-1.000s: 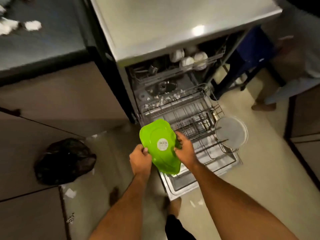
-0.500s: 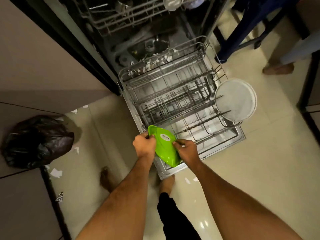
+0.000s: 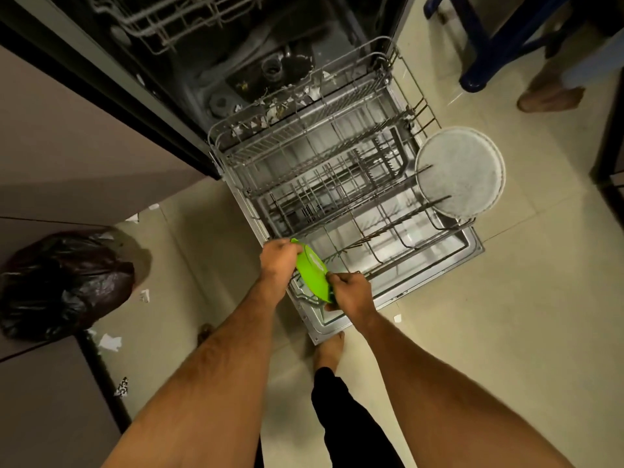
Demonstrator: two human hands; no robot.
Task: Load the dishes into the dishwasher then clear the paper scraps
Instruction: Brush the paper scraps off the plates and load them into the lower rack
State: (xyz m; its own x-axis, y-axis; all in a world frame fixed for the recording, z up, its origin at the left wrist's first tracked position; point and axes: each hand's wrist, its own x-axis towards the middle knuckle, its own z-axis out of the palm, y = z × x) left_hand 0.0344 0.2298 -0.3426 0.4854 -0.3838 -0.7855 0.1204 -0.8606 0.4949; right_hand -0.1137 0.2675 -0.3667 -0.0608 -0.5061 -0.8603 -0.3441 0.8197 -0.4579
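A bright green plate [image 3: 312, 273] stands on edge at the near left corner of the pulled-out lower rack [image 3: 337, 184]. My left hand [image 3: 278, 261] grips its far rim and my right hand [image 3: 349, 293] grips its near rim. A white round plate [image 3: 461, 172] stands upright among the tines at the rack's right side. Torn paper scraps [image 3: 277, 108] lie along the rack's back edge, and more paper scraps [image 3: 109, 342] are scattered on the floor to the left.
The open dishwasher door [image 3: 439, 265] lies flat under the rack. A full black rubbish bag [image 3: 64, 282] sits on the floor at left, against brown cabinets [image 3: 67, 146]. A blue stool [image 3: 483, 38] and another person's foot [image 3: 547, 96] are at top right. My bare foot [image 3: 329, 349] stands by the door.
The green plate has gone down from in front of me to the rack's near left corner and turned on edge, with both hands still holding it. My view has tilted downward.
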